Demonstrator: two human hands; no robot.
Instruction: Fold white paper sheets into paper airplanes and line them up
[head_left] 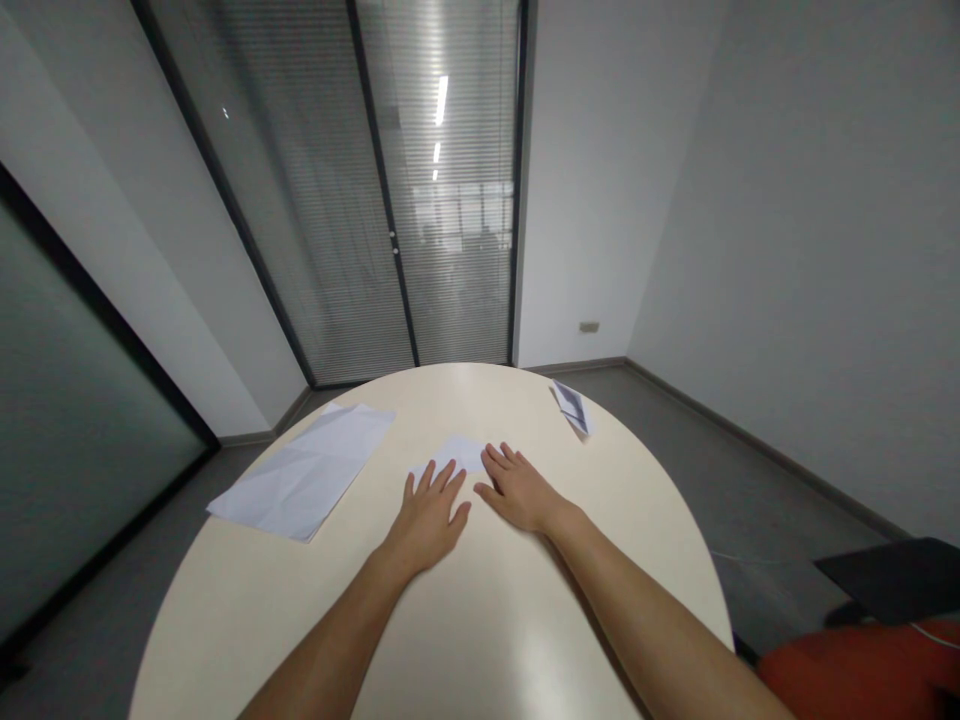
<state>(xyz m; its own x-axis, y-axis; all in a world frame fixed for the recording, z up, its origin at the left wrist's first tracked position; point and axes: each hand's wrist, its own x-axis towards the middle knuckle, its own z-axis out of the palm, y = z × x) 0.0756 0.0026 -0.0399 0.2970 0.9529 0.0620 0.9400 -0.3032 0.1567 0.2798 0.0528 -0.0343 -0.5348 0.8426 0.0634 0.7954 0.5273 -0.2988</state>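
Left hand (427,522) is lying palm down, fingers spread and thumb standing apart; right hand (521,492) is lying palm down beside it, well over to the right arm's side, thumb angling off from closer-set fingers. Both are reaching forward unclenched. Glass panels (315,200) with blinds are standing beyond the round table (450,620), whose pale top is bearing all the paper. Large creased paper (307,470) is spreading along the left rim. Small white paper (460,450) is lying near mid-table, fingers of both hands overlapping it. Folded paper (572,405) is resting near the far right rim.
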